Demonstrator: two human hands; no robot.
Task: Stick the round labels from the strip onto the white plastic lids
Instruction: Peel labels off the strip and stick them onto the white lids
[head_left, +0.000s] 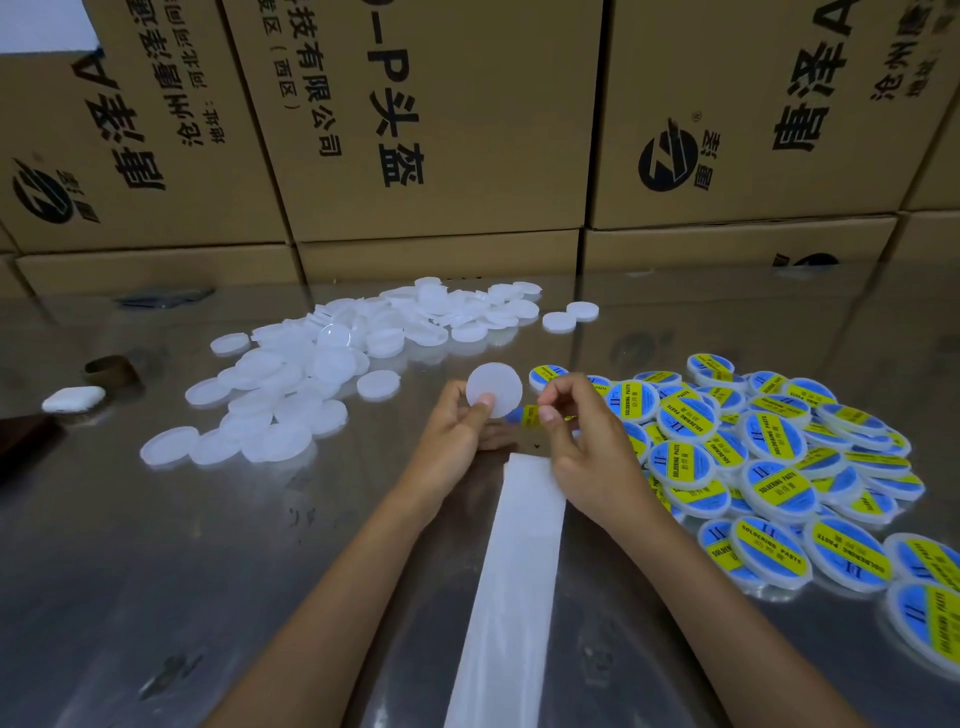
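My left hand (457, 431) pinches a bare white plastic lid (494, 387) upright above the table, thumb on its lower face. Just to its right, my right hand (576, 436) pinches a round blue-and-yellow label (527, 414) between thumb and fingers, its edge close to the lid. The white backing strip (519, 571) lies flat on the table, running from under my right hand toward the near edge. A heap of bare white lids (332, 364) lies at the left and back. A pile of labelled lids (769, 457) spreads at the right.
The table (182, 571) is shiny metal. A wall of stacked cardboard boxes (431, 130) closes the back. At the far left lie a small white case (72, 399), a brown tape ring (111, 370) and a dark object at the edge (21, 441).
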